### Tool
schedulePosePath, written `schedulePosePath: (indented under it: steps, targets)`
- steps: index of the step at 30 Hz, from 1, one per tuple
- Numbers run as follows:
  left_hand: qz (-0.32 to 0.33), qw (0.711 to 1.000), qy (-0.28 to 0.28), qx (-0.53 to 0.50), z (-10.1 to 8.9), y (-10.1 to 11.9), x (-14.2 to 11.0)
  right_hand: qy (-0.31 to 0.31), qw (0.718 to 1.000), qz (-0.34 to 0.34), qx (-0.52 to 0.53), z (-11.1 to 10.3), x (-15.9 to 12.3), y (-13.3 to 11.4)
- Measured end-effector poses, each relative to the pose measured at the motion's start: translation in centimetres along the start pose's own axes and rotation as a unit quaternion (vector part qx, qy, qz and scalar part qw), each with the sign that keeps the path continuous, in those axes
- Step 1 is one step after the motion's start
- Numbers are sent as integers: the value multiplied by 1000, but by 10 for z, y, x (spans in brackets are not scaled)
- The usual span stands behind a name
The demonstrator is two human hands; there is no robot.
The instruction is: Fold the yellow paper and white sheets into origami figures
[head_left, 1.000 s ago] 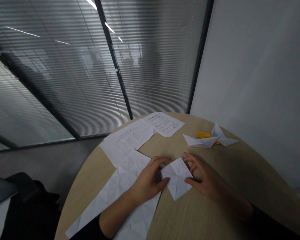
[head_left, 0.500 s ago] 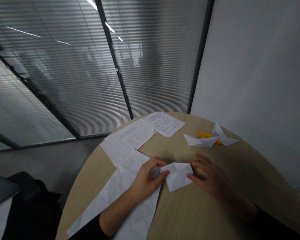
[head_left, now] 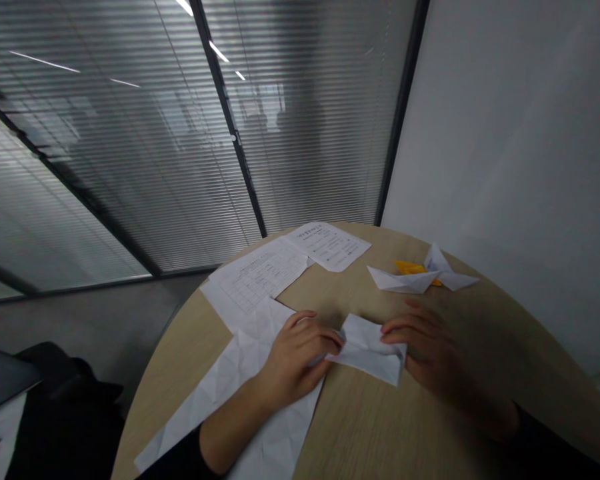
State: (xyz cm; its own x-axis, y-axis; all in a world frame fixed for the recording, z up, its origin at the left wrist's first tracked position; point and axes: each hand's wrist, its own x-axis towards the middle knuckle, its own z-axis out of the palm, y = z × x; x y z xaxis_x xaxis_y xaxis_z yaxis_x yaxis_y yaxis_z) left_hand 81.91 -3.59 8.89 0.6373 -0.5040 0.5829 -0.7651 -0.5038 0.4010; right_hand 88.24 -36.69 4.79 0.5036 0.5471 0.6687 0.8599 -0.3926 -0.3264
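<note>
Between my hands is a small folded white paper [head_left: 367,345], with creases and a raised flap across its middle. My left hand [head_left: 300,353] pinches its left corner. On the opposite side my right hand [head_left: 423,343] grips the edge, fingers on top and the thumb mostly hidden beneath. Under my left forearm lies a large creased white sheet [head_left: 225,387]. Beyond my right hand sit folded white paper boats [head_left: 405,281], with a yellow folded paper [head_left: 409,267] among them.
Two printed sheets [head_left: 260,277] overlap at the far left of the round wooden table [head_left: 370,433]. A white wall [head_left: 520,167] rises to the right, and glass panels with blinds [head_left: 320,133] stand behind. A black bag or chair [head_left: 65,413] is at lower left.
The folded paper has been turned and its shape now shows a flap and a wider lower edge. Both hands shifted their hold; my right fingers moved over the top of the paper.
</note>
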Motion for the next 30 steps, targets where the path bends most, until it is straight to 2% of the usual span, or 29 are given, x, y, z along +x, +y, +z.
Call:
schedulePosePath:
  steps: [3, 6, 9, 11, 20, 30]
  targets:
    - [0, 997, -52, 52, 3, -4, 0, -40, 999, -13, -21, -2, 3, 2]
    - [-29, 992, -103, 60, 8, -7, -2, -113, 993, -25, -12, -2, 7, 1]
    - [-57, 990, -124, 35, 8, -5, -3, -185, 982, -23, 2, -5, 10, -2]
    - [-62, 990, -126, 21, 7, -4, -2, -205, 978, -21, 5, -7, 11, -4]
    - [-78, 991, -108, 22, 7, -7, 0, -146, 989, -13, -1, -5, 11, -7]
    - [-126, 989, -78, 30, 14, -11, -2, -73, 994, 85, -1, 19, -1, 6]
